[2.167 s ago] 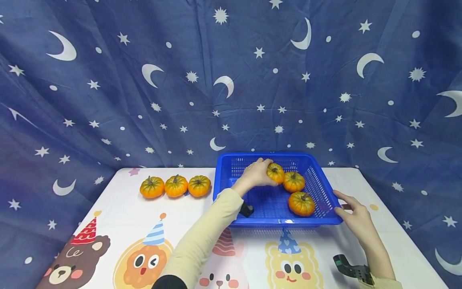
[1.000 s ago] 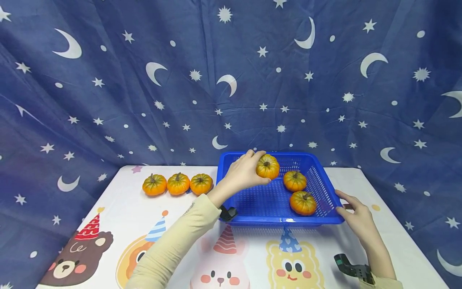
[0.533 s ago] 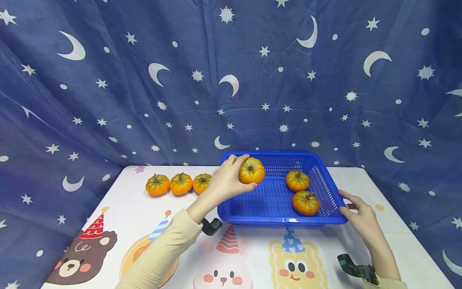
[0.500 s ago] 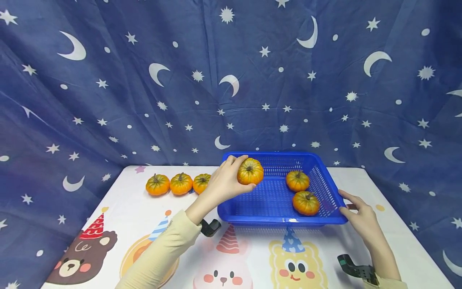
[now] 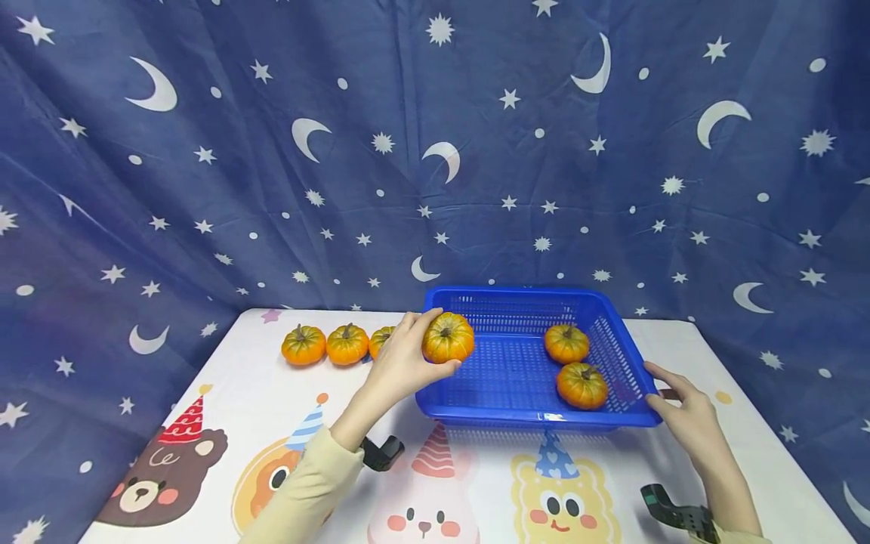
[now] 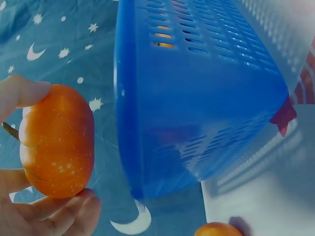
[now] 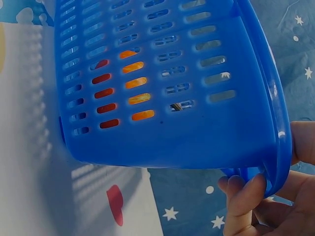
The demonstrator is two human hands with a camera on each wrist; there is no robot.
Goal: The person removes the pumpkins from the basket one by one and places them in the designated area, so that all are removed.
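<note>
My left hand (image 5: 404,359) grips a small orange-and-green pumpkin (image 5: 448,338) between thumb and fingers, over the left rim of the blue plastic basket (image 5: 503,414). In the left wrist view this pumpkin (image 6: 59,142) hangs apart from the basket wall (image 6: 162,98). My right hand (image 5: 693,412) pinches the basket's right rim; the right wrist view shows thumb and fingers (image 7: 246,196) around the edge. Inside the basket, towards its right side, lie two pumpkins: one behind (image 5: 566,344) and one in front (image 5: 582,386).
Left of the basket, three pumpkins stand in a row on the white cartoon-printed tablecloth (image 5: 326,423): one at the left (image 5: 303,345), one in the middle (image 5: 347,344), one partly hidden by my left hand (image 5: 378,341). A blue star-and-moon curtain (image 5: 435,151) hangs behind.
My left hand has lifted a pumpkin from beside the two in the basket and carried it left to the left rim. My right hand keeps its hold on the basket.
</note>
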